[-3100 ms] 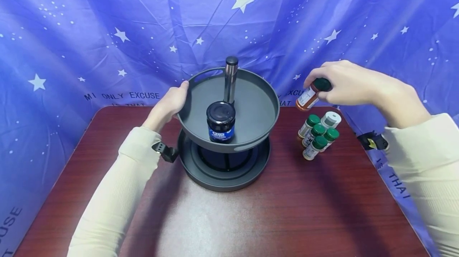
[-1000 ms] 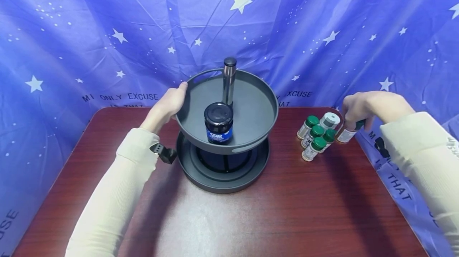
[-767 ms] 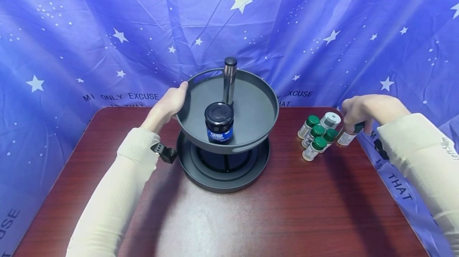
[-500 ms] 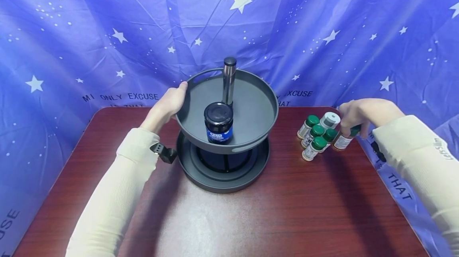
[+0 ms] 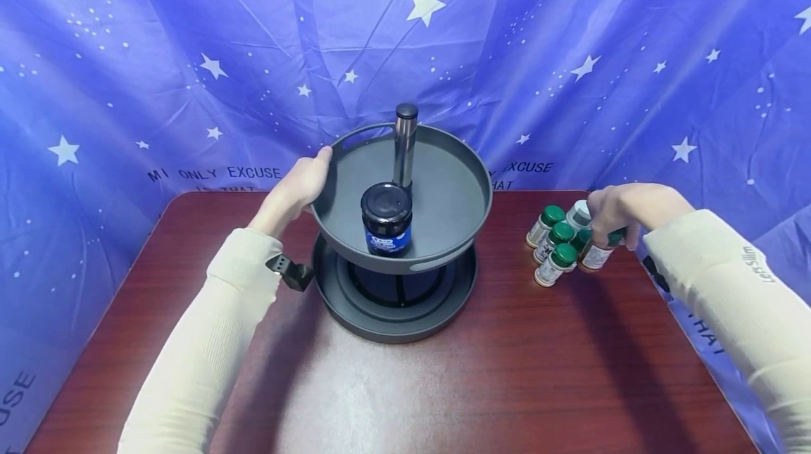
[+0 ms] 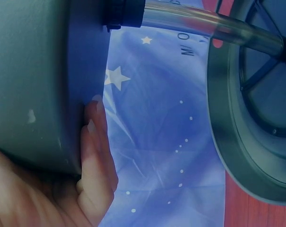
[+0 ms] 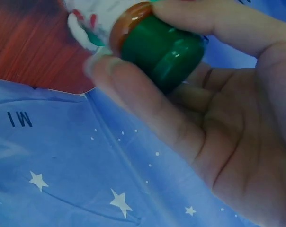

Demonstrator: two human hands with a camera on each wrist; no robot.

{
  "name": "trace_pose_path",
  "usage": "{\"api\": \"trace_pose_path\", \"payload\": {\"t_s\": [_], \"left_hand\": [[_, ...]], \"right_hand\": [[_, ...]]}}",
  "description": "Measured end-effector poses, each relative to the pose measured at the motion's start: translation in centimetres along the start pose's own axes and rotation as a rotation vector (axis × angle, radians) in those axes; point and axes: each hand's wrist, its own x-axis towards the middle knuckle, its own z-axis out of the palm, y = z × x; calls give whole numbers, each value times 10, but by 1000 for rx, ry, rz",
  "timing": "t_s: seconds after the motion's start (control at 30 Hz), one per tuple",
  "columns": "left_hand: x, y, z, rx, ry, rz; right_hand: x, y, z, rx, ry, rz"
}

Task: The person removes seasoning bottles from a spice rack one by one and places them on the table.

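Note:
A dark grey two-tier turntable tray (image 5: 450, 190) stands mid-table. My left hand (image 5: 300, 183) grips the upper tier's left rim; in the left wrist view its fingers (image 6: 98, 175) lie against the tier's underside. On that tier sits a black-lidded jar (image 5: 387, 223) with a blue label. At the right, my right hand (image 5: 624, 209) holds a green-capped spice bottle (image 5: 597, 257) just beside a cluster of spice bottles (image 5: 550, 267). The right wrist view shows its green cap (image 7: 164, 54) between thumb and fingers. Whether the held bottle touches the table cannot be told.
One bottle in the cluster has a grey-white cap (image 5: 579, 211), partly behind my right hand. A metal post (image 5: 405, 151) rises through the upper tier. The lower tier (image 5: 393, 327) rests on the reddish-brown table (image 5: 380, 398). A blue starry curtain (image 5: 253, 53) hangs behind.
My right hand brought the spice bottle down from above the cluster to its right side, then shifted it left, close against the others. My left hand and the jar stayed in place.

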Motion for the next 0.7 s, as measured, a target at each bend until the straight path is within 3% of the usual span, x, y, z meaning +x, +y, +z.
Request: {"api": "trace_pose_path", "payload": {"t_s": [0.17,0.37,0.7], "left_hand": [[1,0,0,-3,-1,2],[2,0,0,8,-3,4],[4,-1,0,11,1,1]], "right_hand": [[2,0,5,-24,35,-6],[9,2,13,-10,13,-29],[21,5,29,-130,28,-116]]}}
